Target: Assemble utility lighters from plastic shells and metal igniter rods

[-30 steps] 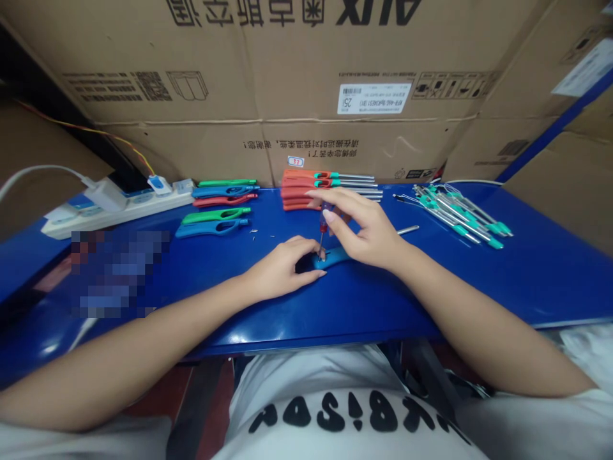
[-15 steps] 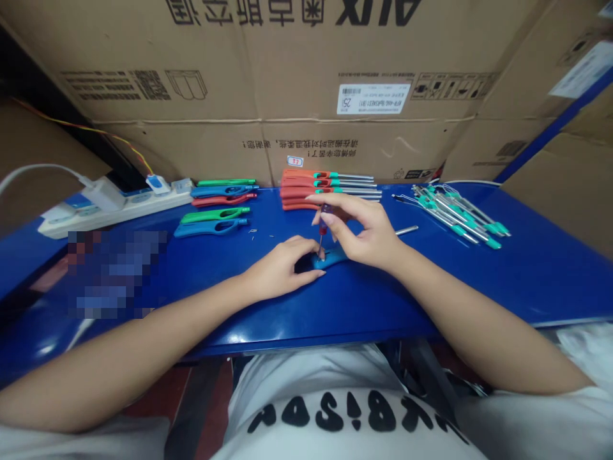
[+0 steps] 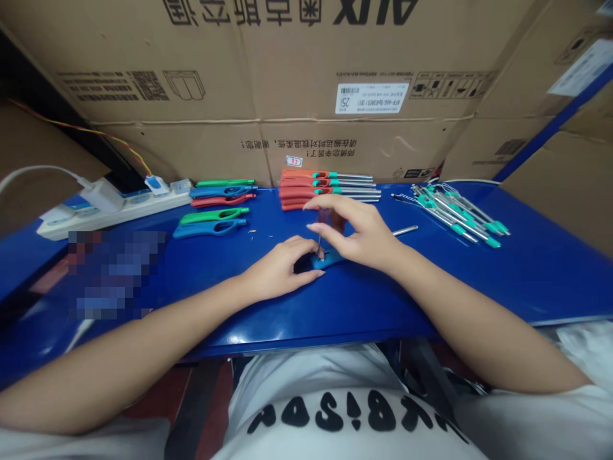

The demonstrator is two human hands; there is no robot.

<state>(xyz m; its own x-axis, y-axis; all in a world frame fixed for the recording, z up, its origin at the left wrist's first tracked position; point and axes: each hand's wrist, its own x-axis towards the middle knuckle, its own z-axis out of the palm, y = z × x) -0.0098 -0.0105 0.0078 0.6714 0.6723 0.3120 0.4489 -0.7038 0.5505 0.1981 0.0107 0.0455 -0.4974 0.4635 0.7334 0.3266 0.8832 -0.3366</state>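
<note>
A blue long-necked lighter [image 3: 333, 257] lies on the table in front of me, its metal tube [image 3: 406, 230] sticking out to the right past my right hand. My left hand [image 3: 274, 271] is closed around the handle's left end, fingertips and thumb on either side of it. Above it, my right hand [image 3: 366, 237] holds a screwdriver [image 3: 324, 217] by its dark red handle, thumb and forefinger around the grip. The screwdriver stands nearly upright, with its tip down at the blue handle near my left fingers. My right hand hides part of the lighter.
Green, blue and red lighter shells [image 3: 213, 216] lie at the back left, beside a white power strip [image 3: 138, 206]. Stacked red lighters [image 3: 299, 191] lie behind my hands. Metal tubes with green parts [image 3: 460, 214] are heaped at right. A cardboard box [image 3: 205, 108] walls the back.
My right thumb and fingers have shifted and spread a little on the screwdriver handle. The left hand and the blue lighter stay in place.
</note>
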